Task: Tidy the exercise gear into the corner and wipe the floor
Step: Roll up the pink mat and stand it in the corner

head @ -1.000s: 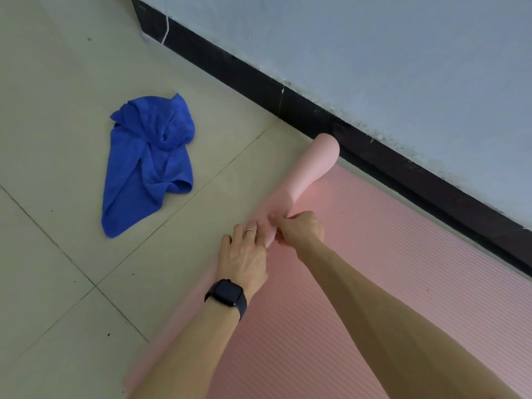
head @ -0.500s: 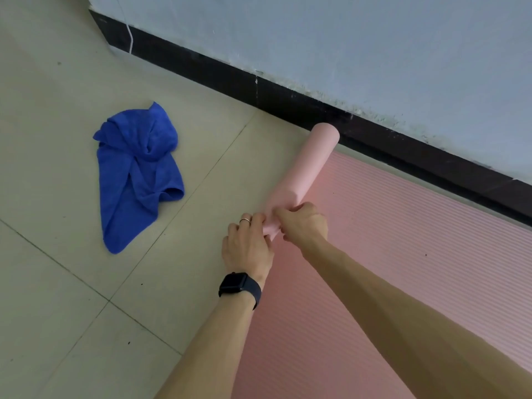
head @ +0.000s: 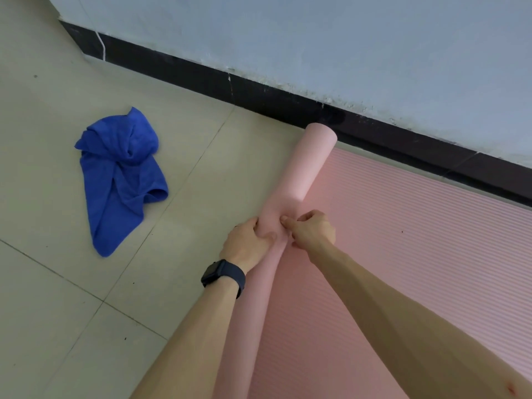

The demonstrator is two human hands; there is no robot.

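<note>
Pink mat (head: 312,164), one; hands (head: 244,244) (head: 314,229) gripping, two; cloth (head: 121,180), one.

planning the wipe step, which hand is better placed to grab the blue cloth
Left, probably. The cloth lies on the tiles left of the roll, nearest the left hand; the right hand is on the mat side and would have to cross over. Both grip the roll now.

The fingers of the left hand (head: 247,240) are mostly hidden behind the gripped rolled mat (head: 312,165). Below the grip, the rolled mat is cut off by the bottom edge.
</note>
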